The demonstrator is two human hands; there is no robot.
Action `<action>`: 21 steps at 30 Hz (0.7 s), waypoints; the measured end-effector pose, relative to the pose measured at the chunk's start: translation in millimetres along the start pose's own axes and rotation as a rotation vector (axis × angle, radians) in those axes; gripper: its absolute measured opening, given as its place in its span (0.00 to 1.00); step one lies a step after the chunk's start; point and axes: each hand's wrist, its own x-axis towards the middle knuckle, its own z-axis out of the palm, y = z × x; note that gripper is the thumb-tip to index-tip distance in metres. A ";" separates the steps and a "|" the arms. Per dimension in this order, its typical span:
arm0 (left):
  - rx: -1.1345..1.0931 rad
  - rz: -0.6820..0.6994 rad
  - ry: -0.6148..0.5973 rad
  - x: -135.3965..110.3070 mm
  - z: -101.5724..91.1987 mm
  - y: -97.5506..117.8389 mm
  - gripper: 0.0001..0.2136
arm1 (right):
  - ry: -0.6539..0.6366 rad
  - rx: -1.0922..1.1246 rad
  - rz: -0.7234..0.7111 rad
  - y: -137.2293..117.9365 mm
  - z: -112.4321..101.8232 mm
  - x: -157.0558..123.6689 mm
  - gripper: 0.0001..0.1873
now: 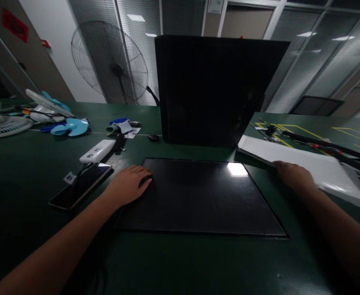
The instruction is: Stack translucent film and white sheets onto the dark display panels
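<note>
A flat black screen panel (195,196), glossy and reflecting a ceiling light, lies on the green table before me. At its left edge is my left hand (130,184), fingers closed round a small black object (144,180) whose kind I cannot make out. On the other side, my right hand (295,175) has its fingers curled at the near edge of a thin white panel (284,155), seemingly gripping it; the fingertips are partly hidden. Behind the black panel stands a large black box-like object (216,90), upright.
Left of my left hand lie a smartphone (80,186) and a white power bank (97,151). Blue fan blades (70,127) and white fan parts (7,126) sit farther left. A small black mouse-like object (153,137) is near the box. Black rods (330,144) lie at right. A standing fan (109,61) rises behind.
</note>
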 end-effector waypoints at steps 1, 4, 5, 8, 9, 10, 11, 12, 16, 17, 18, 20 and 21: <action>-0.019 0.009 0.011 0.0 1.8 -0.6 0.23 | 0.010 -0.013 0.030 -2.0 -2.1 -1.1 0.26; -0.130 0.041 0.001 0.2 7.1 -3.6 0.26 | 0.059 -0.036 0.137 -5.4 -5.9 -4.0 0.29; -0.169 0.046 -0.018 0.3 8.4 -4.6 0.26 | 0.075 -0.035 0.167 -5.3 -6.3 -4.8 0.30; -0.233 0.031 -0.070 0.6 9.5 -6.3 0.28 | 0.111 -0.010 0.234 -2.7 -6.1 -6.9 0.28; -0.236 0.026 -0.081 0.7 9.1 -6.3 0.28 | 0.121 0.003 0.252 -1.6 -5.8 -7.5 0.28; -0.233 0.022 -0.090 1.0 8.4 -6.1 0.28 | 0.133 0.016 0.270 -0.8 -5.4 -8.1 0.28; -0.228 0.019 -0.095 1.3 7.6 -5.7 0.28 | 0.144 0.031 0.286 -0.3 -5.0 -8.7 0.28; -0.222 0.015 -0.099 1.6 6.8 -5.3 0.28 | 0.158 0.045 0.303 -0.4 -4.6 -9.3 0.29; -0.194 -0.009 -0.092 2.8 4.7 -3.5 0.27 | 0.255 0.096 0.369 -7.1 -5.3 -12.9 0.36; -0.185 -0.017 -0.088 2.9 4.5 -2.9 0.27 | 0.292 0.102 0.385 -10.4 -6.4 -14.3 0.37; -0.175 -0.027 -0.083 2.8 4.3 -2.2 0.27 | 0.330 0.105 0.397 -14.5 -8.2 -16.1 0.37; -0.151 -0.045 -0.072 2.4 4.0 -0.1 0.26 | 0.390 0.109 0.391 -25.2 -13.9 -21.0 0.36; -0.136 -0.052 -0.066 2.1 3.8 1.2 0.25 | 0.405 0.110 0.351 -32.2 -17.8 -24.5 0.34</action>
